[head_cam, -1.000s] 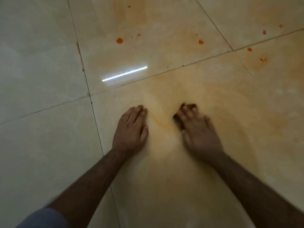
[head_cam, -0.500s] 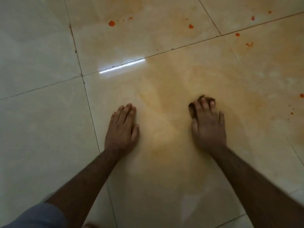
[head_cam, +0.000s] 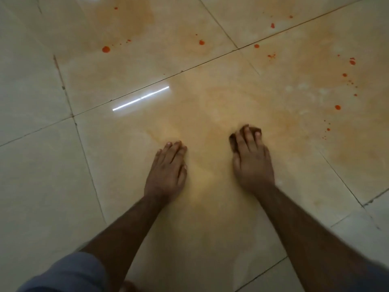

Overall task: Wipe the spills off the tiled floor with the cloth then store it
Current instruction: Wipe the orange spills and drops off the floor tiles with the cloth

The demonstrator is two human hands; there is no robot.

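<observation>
Hands: both lie palm-down on the floor [head_cam: 42, 186] near the middle of the frame, apart from each other.
Left hand [head_cam: 168, 171]: flat, fingers together, nothing under it that shows.
Right hand [head_cam: 253, 163]: pressed onto a dark cloth [head_cam: 232, 140], fingers spread over it; whether the fingers grip it or only press it down, I cannot tell.
Cloth: mostly hidden beneath the right hand, its edges showing past the fingertips and beside the thumb.
Spills: red drops [head_cam: 105, 49] in the upper left, more scattered along the top and right of the frame; an orange smear [head_cam: 210, 106] covers the tiles around the hands.
Sleeve [head_cam: 69, 272]: blue-grey, lower left corner.
</observation>
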